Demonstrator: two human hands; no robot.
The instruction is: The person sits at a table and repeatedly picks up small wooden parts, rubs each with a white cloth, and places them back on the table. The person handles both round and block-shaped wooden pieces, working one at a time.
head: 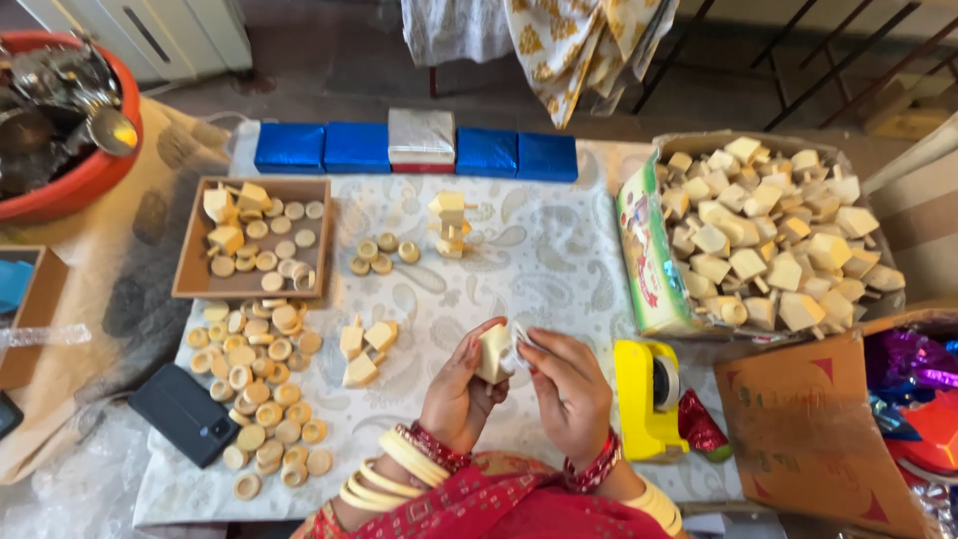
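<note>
Tape (521,337) is being pressed onto a wooden block (493,352), grasped by the left hand (457,391); the right hand (571,391) pinches the strip, which probably needs smoothing flat next.

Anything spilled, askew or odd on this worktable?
Nothing looks damaged. The loose rings sprawl beside the tray rather than inside it, and the small stack of pieces leans unevenly. Otherwise tidy.

A yellow tape dispenser (647,399) sits on the patterned worktop (559,269). Well to its left lie a heap of pale rings (261,394) and a black phone (186,413). Above it stands a cardboard box of cream wooden blocks (768,235). Far up-left of it are a brown tray (251,240) and blue packets (354,148).
</note>
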